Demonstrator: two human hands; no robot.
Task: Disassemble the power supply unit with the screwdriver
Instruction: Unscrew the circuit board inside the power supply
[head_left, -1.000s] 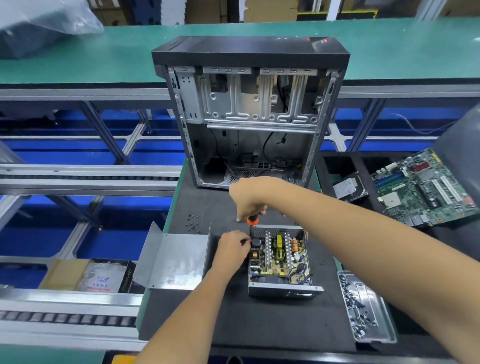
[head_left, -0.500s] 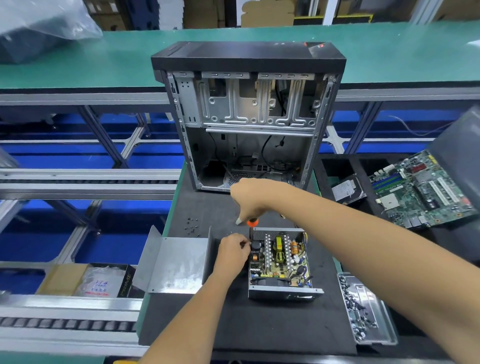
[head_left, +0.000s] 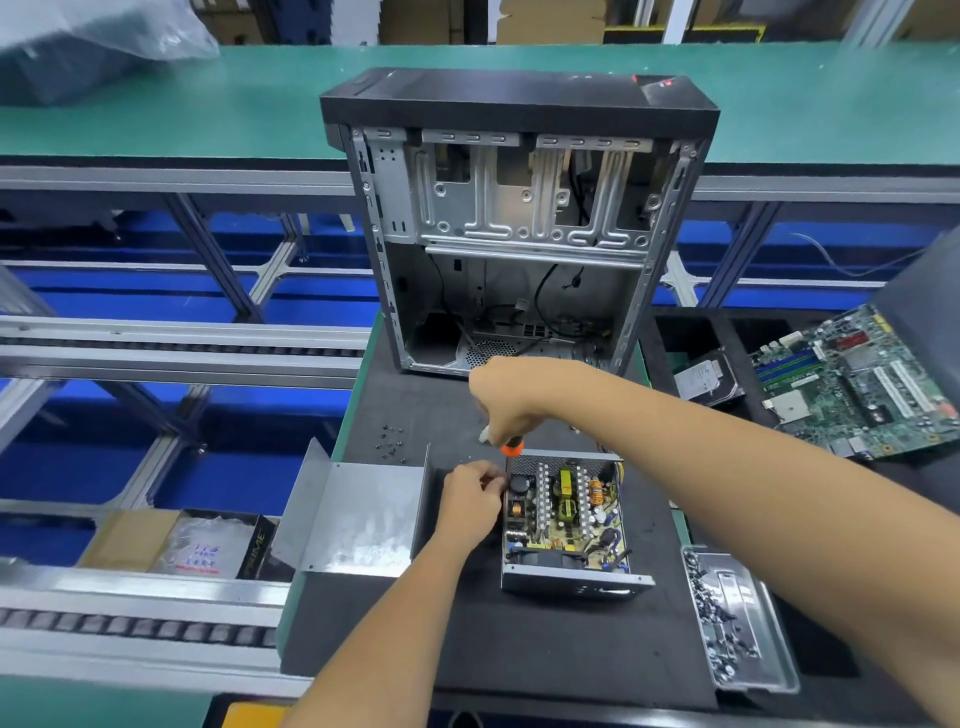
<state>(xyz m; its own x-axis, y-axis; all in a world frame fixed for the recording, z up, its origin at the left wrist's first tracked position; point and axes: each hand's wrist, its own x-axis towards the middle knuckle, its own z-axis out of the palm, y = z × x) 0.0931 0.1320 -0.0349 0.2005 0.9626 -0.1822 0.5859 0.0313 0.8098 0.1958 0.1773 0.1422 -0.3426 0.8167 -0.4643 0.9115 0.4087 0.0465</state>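
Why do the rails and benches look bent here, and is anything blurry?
Head view: wide-angle lens bows the conveyor rails and green bench near the edges; even overhead light, soft shadows; the plastic bag is blurred; the power supply unit stays sharp.

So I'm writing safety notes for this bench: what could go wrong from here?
The right hand drives the screwdriver at the far left corner of the open power supply, close beside the left hand; a slip could jab those fingers or the bare circuit parts. A freed screw may drop into the board. The loose screws on the mat could also roll away.
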